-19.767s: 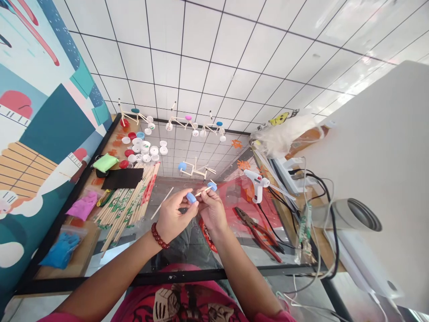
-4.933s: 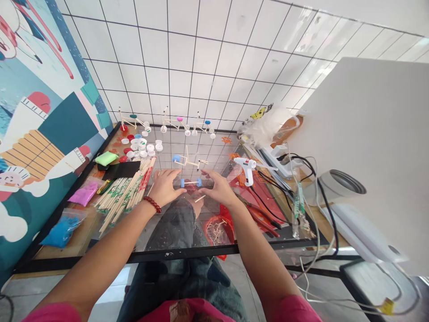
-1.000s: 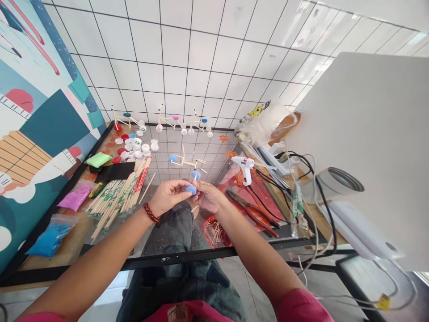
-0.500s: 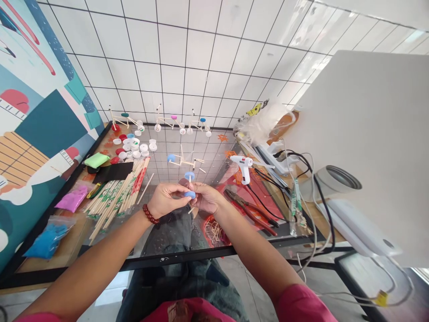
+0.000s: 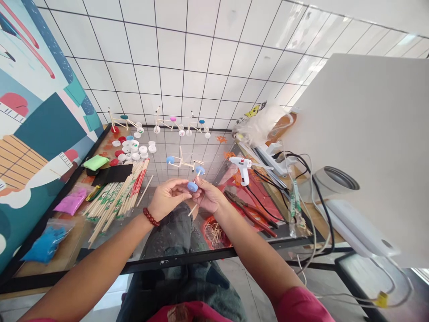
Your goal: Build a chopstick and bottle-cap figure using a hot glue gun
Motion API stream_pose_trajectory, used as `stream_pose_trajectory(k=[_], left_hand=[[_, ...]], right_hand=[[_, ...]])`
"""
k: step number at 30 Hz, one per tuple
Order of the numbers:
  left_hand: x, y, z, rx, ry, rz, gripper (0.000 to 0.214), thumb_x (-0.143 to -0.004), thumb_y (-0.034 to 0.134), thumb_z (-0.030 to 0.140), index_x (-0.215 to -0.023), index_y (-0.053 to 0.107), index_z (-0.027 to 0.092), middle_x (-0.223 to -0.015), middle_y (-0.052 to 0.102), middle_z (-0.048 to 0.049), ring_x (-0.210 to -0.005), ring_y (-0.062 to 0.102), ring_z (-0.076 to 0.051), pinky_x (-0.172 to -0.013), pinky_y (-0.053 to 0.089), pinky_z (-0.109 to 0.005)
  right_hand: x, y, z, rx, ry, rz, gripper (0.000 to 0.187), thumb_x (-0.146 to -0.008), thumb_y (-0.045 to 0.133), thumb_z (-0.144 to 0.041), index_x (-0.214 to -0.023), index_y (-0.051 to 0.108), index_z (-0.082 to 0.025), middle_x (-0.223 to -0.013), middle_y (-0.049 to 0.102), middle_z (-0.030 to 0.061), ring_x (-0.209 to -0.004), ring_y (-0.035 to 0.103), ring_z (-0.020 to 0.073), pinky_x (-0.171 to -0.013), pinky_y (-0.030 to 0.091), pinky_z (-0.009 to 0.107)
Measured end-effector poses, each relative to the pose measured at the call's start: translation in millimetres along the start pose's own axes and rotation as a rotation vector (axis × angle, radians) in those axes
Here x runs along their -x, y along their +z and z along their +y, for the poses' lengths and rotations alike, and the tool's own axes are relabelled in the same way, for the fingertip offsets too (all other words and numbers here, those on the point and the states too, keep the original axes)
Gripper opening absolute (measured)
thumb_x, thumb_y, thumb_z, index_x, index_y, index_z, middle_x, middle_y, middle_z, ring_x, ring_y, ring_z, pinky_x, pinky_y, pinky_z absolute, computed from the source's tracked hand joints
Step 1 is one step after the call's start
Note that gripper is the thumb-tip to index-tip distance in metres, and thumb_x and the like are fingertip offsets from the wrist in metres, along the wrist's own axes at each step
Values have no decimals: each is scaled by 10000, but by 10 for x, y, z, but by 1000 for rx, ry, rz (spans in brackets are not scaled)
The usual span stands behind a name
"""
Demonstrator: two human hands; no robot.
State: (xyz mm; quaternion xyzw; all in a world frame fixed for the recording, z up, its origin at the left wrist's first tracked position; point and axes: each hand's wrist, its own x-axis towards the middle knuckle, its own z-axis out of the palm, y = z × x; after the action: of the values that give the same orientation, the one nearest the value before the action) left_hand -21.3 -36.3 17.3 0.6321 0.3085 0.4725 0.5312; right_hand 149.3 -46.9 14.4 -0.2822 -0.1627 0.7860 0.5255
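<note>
Seemingly, 3 models at 11 o'clock are done, the frame at 12 isn't; left hand and right hand pinch 2 linked caps.

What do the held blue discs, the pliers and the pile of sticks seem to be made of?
Blue discs: probably plastic, smooth and evenly coloured. Pliers: dull metal head, dark grey; red handles perhaps plastic-covered. Sticks: likely wood or bamboo, matt and pale tan.
</note>
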Motion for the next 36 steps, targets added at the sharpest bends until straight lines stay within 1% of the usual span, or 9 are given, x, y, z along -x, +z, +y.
stream_pose_trajectory(k=[4, 8, 11, 14, 20, 26, 30, 33, 36], left_hand=[[-1, -1, -17, -41, 77, -8, 258, -723, 793, 234, -975, 753, 198, -950, 734, -61, -804, 700, -163, -779, 608, -318], [-14, -18, 15, -132, 212, -20, 128, -755, 770, 213, -882, 767, 204, -887, 720, -51, -820, 684, -153, -774, 589, -280], [-12, -22, 50, -172, 289, -54, 103, -785, 742, 196, -885, 767, 206, -881, 716, -52, -805, 680, -145, -746, 581, -258], [2, -9, 63, -202, 313, -30, 97, -800, 726, 186, -890, 760, 203, -875, 715, -54, -801, 678, -144, -740, 580, -254], [20, 13, 26, -182, 241, 42, 99, -794, 727, 215, -890, 745, 197, -892, 696, -59, -812, 676, -156, -728, 603, -277], [24, 36, 24, -61, 77, -67, 500, -664, 813, 182, -1146, 686, 214, -1117, 630, -83, -907, 677, -182, -841, 621, -372], [25, 58, 26, -69, 38, 21, 441, -661, 817, 223, -1084, 700, 186, -1038, 664, -75, -856, 679, -176, -802, 623, -358], [11, 40, 4, -46, 10, 70, 385, -679, 807, 265, -1039, 714, 165, -1078, 684, -91, -928, 690, -204, -862, 603, -379], [-17, 0, -28, 38, -69, 77, 432, -696, 794, 299, -1093, 699, 158, -1129, 705, -106, -1004, 688, -230, -931, 572, -416]], right_hand=[[14, 11, 26, 39, 58, -7, 259, -698, 852, -236, -741, 614, -142, -600, 595, -46, -472, 478, 22, -412, 398, 97], [11, 0, 74, 96, 68, -18, 231, -737, 824, -248, -759, 612, -158, -610, 598, -50, -474, 486, 28, -430, 415, 113], [4, -14, 97, 127, 53, -23, 229, -741, 819, -243, -743, 602, -167, -593, 580, -60, -466, 476, 32, -431, 417, 127], [1, -9, 114, 117, 29, -9, 234, -723, 828, -232, -734, 602, -169, -595, 585, -56, -470, 478, 38, -423, 411, 132], [-5, 39, 131, 43, -10, 21, 230, -710, 833, -224, -730, 610, -172, -627, 602, -47, -497, 485, 37, -416, 380, 118], [-6, 57, 103, 12, -65, -29, 306, -641, 886, -293, -657, 614, -153, -514, 490, -70, -453, 385, 24, -422, 372, 116], [-2, 85, 138, 51, -109, 6, 337, -583, 913, -306, -626, 610, -164, -498, 474, -76, -462, 388, 32, -442, 380, 132], [14, 134, 160, 97, -153, 63, 351, -542, 929, -315, -702, 656, -164, -569, 548, -61, -494, 428, 32, -455, 378, 134], [46, 180, 141, 147, -200, 90, 419, -543, 925, -290, -877, 689, -201, -722, 640, -41, -558, 494, 45, -496, 405, 152]])
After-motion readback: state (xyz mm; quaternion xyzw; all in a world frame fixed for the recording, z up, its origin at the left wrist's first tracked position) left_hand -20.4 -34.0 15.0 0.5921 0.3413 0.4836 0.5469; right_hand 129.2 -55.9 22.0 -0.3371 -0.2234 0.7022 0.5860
